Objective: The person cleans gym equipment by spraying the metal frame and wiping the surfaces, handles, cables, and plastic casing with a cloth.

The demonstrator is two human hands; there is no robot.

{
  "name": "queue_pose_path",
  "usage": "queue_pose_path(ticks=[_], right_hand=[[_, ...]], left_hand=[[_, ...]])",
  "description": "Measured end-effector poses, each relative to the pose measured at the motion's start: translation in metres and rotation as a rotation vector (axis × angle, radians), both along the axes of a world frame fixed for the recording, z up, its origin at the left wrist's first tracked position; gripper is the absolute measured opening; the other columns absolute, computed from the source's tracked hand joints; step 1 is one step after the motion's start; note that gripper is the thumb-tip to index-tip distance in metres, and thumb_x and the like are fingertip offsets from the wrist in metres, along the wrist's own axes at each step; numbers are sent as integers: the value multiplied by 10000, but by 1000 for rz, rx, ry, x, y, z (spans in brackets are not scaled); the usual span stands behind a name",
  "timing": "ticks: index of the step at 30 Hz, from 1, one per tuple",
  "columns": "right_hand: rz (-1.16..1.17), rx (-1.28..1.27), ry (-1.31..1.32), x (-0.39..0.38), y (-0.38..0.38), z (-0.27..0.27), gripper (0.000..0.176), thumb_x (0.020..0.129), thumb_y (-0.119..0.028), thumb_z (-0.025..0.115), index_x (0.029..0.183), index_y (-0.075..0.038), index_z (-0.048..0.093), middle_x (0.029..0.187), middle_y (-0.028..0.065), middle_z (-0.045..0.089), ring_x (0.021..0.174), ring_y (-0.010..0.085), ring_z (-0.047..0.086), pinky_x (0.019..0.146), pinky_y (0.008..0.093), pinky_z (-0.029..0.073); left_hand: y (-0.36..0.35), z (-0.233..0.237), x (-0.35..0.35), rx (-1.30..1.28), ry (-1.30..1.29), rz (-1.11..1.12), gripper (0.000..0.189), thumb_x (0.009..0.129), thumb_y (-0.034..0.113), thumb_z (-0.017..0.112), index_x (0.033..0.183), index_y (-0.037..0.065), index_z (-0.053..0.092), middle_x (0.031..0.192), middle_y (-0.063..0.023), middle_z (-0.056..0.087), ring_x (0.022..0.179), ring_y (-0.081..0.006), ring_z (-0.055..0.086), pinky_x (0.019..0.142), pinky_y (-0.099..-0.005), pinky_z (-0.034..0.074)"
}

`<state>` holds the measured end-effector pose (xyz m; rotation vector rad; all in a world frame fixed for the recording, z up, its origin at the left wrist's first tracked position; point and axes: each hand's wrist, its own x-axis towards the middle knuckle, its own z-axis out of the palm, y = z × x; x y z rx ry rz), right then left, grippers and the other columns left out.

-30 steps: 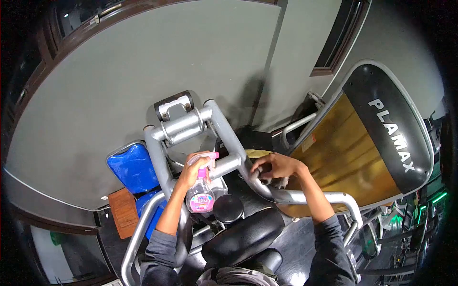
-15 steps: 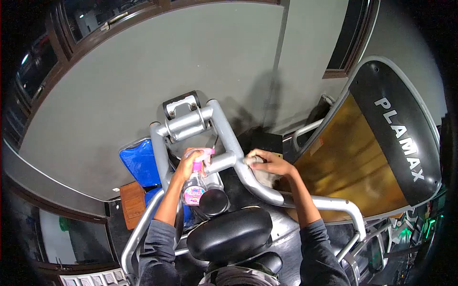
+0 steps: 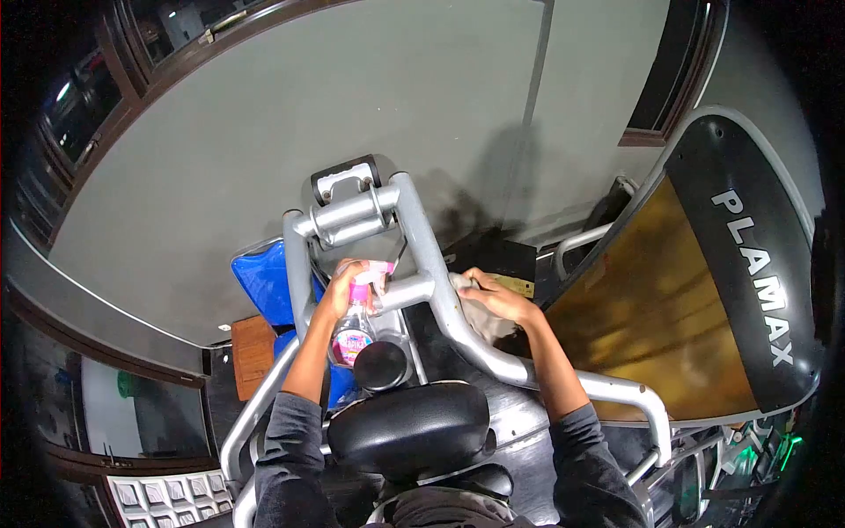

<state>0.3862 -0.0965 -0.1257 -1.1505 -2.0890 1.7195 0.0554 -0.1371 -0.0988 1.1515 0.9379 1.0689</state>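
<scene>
My left hand (image 3: 341, 286) is wrapped round the neck of a clear spray bottle (image 3: 350, 341) with a pink trigger head and a pink label. The nozzle points right, toward the silver tube frame (image 3: 424, 231) of a gym machine. On the frame's right side, my right hand (image 3: 495, 297) is closed on a greyish cloth (image 3: 480, 319) that hangs beneath the fingers, close against the tube. Below the bottle are a round black pad end (image 3: 380, 365) and a black padded cushion (image 3: 409, 429).
A large panel lettered PLAMAX (image 3: 748, 273) stands at the right. Behind the frame is a grey wall (image 3: 352, 106). A blue chair (image 3: 264, 282) and a brown wooden board (image 3: 253, 356) are at the left. A black box (image 3: 502, 255) sits beyond my right hand.
The view has shifted a little, so the wall and panel appear farther right. My left hand still holds the bottle, and my right hand with the cloth stays beside the tube.
</scene>
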Motion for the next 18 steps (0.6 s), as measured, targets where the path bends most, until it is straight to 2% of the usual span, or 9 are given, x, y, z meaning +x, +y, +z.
queue_pose_path(ticks=[2,4,6,8,10,13,14,16,18], right_hand=[[-189,73,90,-12,-3,-8,425,927,-445,567,1134,-78,510,1127,110,543,1149,235,483,1022,347,321],[-186,83,56,-9,-4,0,442,928,-443,562,1156,-67,523,1135,116,549,1143,246,489,1021,355,323],[-30,-10,-79,0,-2,6,608,900,-507,574,1290,-45,512,1278,146,545,1257,271,455,1093,363,281],[-56,-62,-269,9,-8,10,1002,749,-652,632,1481,-19,374,1548,168,342,1464,280,241,1199,350,151],[25,-119,-261,15,-12,40,977,731,-641,644,1458,-27,425,1537,168,360,1443,286,284,1187,347,186],[0,-88,-154,23,-14,59,871,744,-603,647,1368,-8,525,1371,164,530,1291,259,464,1106,314,308],[-148,-164,-37,28,-6,24,824,730,-550,689,1358,-37,547,1344,139,554,1261,219,480,1070,298,336],[-237,-159,30,27,-2,14,649,760,-495,688,1253,-82,606,1209,121,607,1144,214,529,970,311,403],[-131,-104,43,25,5,13,557,784,-480,669,1177,-90,604,1114,107,604,1063,208,534,907,314,416]], left_hand=[[-2,6,3,10,6,0,507,871,411,511,833,-75,649,703,-162,649,413,-232,586,407,-328,509],[-3,11,4,-22,58,7,464,892,387,527,860,-57,658,714,-143,647,433,-219,589,410,-324,503],[-3,20,8,-69,106,-18,440,904,375,534,893,-44,668,718,-132,645,446,-210,590,417,-322,506],[-2,34,15,-109,156,-51,418,915,363,541,927,-31,677,723,-120,643,459,-201,591,424,-321,509],[-6,60,28,-179,293,-212,410,932,368,540,1008,-7,686,730,-97,638,479,-186,590,437,-314,512],[-9,81,47,-184,464,-317,447,907,418,574,984,0,713,702,-87,631,486,-177,599,438,-308,509],[-10,88,54,-197,541,-365,449,898,430,583,960,7,724,687,-84,629,492,-174,603,434,-305,505],[-18,103,67,-168,632,-299,441,887,436,591,909,22,740,659,-77,629,481,-163,598,432,-298,499],[-16,100,70,-141,698,-273,444,888,439,586,897,23,741,657,-68,631,456,-154,579,435,-293,497]])
